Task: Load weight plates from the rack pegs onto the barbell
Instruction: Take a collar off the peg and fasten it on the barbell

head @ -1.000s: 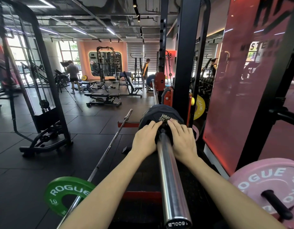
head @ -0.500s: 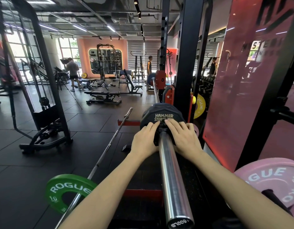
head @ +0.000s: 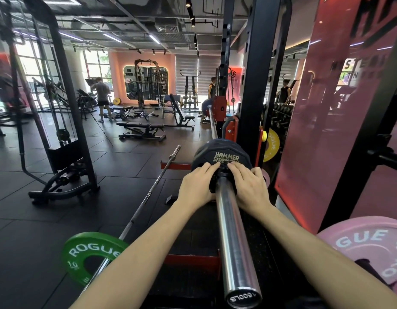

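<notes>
Head view, gym, black rubber floor (head: 48, 230), left hand (head: 196, 185), right hand (head: 249, 186) flat-open against plate (head: 220, 152)

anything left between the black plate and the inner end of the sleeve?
Cannot tell. The black plate hides the sleeve behind it. Both hands, left hand and right hand, press flat on its face; the bare sleeve runs toward the camera.

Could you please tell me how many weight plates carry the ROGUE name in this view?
3: a green plate on the floor barbell at lower left, a pink plate on a rack peg at lower right, and a yellow plate behind the upright. Others may be hidden.
</notes>
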Demonstrator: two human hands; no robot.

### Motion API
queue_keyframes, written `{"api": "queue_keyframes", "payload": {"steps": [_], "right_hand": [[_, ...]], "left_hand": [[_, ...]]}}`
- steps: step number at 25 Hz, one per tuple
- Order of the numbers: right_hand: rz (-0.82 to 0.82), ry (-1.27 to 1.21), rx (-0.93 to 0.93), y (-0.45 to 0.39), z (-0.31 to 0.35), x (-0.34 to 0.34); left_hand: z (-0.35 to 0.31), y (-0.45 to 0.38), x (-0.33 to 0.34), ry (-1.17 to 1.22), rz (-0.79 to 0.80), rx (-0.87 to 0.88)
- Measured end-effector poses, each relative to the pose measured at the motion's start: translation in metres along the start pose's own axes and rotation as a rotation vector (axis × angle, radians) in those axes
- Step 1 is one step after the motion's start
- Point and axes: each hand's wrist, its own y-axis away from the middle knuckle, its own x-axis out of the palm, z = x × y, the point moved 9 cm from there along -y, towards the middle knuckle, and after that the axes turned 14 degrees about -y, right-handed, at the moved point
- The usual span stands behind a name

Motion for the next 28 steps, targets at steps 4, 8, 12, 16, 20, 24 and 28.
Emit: {"api": "queue_keyframes", "payload": {"steps": [4,8,12,16,20,24,28], "right_hand": [[0.011,-0.014,0.022,0.001,0.0,-0.002],[0.089,-0.024,0.056,0.003,-0.004,0.003],[0.083,-0.073,0.111,0.007,-0.002,0.0],[0.165,-0.013,0.15,0.013,0.002,-0.006],[0.179,0.104,0.235,0.032,0.003,-0.029],[0.185,0.191,0.278,0.055,0.02,-0.059],[0.136,0.195,0.297,0.087,0.058,-0.092]], "left_hand": [[-0.005,-0.004,-0.005,-0.035,0.063,0.01],[-0.003,-0.004,-0.003,0.013,0.078,-0.005],[0.0,0.007,0.001,0.044,0.093,-0.026],[0.001,0.019,0.0,-0.043,0.146,0.006],[0.007,0.04,-0.018,-0.176,0.094,0.003],[0.003,0.065,-0.046,-0.194,0.054,0.021],[-0.012,0.106,-0.069,-0.189,0.066,0.073]]}}
